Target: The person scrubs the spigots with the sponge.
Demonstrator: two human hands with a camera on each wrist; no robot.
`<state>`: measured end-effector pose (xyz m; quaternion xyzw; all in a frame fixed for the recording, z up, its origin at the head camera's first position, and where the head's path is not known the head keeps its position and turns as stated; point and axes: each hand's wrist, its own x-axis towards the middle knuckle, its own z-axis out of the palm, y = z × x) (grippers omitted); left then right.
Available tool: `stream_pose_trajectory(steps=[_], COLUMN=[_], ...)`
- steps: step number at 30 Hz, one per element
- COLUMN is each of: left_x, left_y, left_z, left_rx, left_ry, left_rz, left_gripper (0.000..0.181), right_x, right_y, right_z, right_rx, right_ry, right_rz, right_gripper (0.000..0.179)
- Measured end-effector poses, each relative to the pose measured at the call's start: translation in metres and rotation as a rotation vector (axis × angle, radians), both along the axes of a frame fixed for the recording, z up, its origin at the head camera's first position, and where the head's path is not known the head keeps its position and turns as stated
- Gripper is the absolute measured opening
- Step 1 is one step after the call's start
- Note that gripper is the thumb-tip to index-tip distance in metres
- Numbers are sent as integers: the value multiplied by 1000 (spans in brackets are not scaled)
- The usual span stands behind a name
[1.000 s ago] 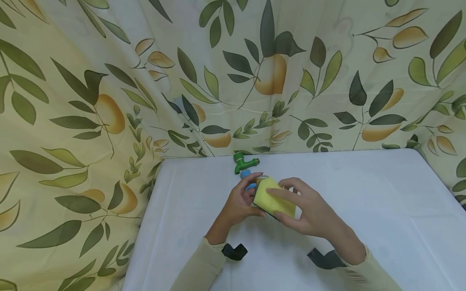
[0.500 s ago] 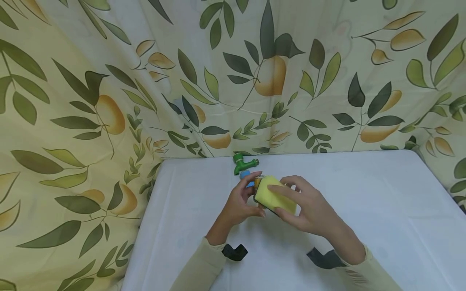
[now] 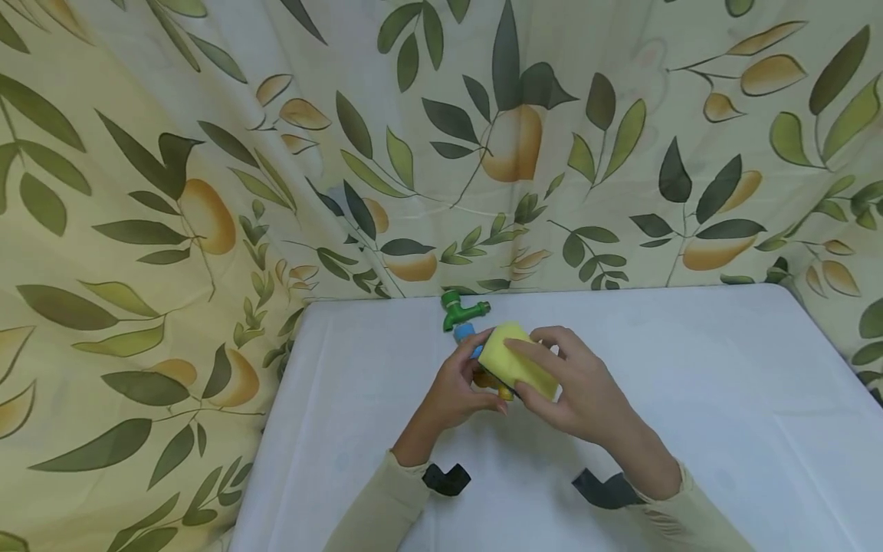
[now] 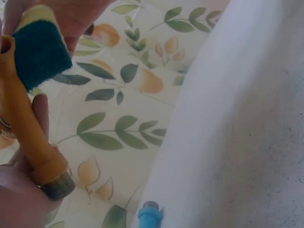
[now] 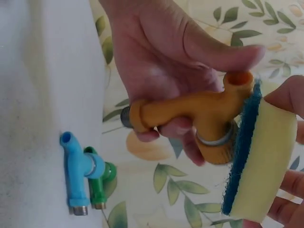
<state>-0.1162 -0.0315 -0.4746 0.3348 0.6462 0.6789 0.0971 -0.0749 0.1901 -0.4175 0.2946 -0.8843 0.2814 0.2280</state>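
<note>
My left hand [image 3: 451, 392] grips an orange plastic tap [image 5: 185, 108] with a threaded metal end, its body lying across the fingers. My right hand [image 3: 589, 395] pinches a yellow sponge [image 3: 520, 360] by its sides. The sponge's dark green scouring pad [image 5: 244, 147] faces the tap and touches it around the spout and knob in the right wrist view. From the head, the sponge covers most of the tap; only a bit of it shows below. In the left wrist view the tap's spout overlaps the edge of the pad. Both hands are held above the white table.
On the white table [image 3: 690, 383], beyond the left hand, lie a blue tap [image 5: 78, 171] and a green tap [image 3: 461, 310] side by side. A curtain [image 3: 552, 153] printed with leaves and fruit hangs behind and to the left of the table.
The right hand and sponge have shifted slightly left and up over the tap. The tap's upper end, seen earlier beside the sponge, is now covered, and a yellow part shows below it.
</note>
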Motion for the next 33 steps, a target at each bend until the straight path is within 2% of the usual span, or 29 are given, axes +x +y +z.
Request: stream_pose_trajectory(steps=[6,10,13,17,20,24,27,30,33], left_x=[-1,-1,-1,-1,-1,-3,-2,-1,0], left_y=[-6,-8,-9,-10,-11,-10,-9,-10,-10], left_z=[3,4,3,2,2,0,-1,0,0], left_rx=[-36,-91,-132,-168,-173,-144,-141,-158,-159], left_ry=[45,54,48,39,42,83,102,82,39], left_rz=[-26,-17,9,76,95,70,74,90,83], left_gripper=[101,102,101,102,99,94,96,99,101], right_x=[1,0,0,4,4,3,6,8,7], right_y=[3,5,2,4,7,3,2,5,6], right_z=[4,6,8,10,12,14,16,16,16], right_rx=[27,37,46,46,51,45,40,41,50], right_ry=[-21,-16,-38,-72,-61,-61,-93,-108,-104], right_rz=[15,-45,-70,-9,-24,-82,-42,-6,-47], right_gripper=[55,53,53,55,54,51,53,54,53])
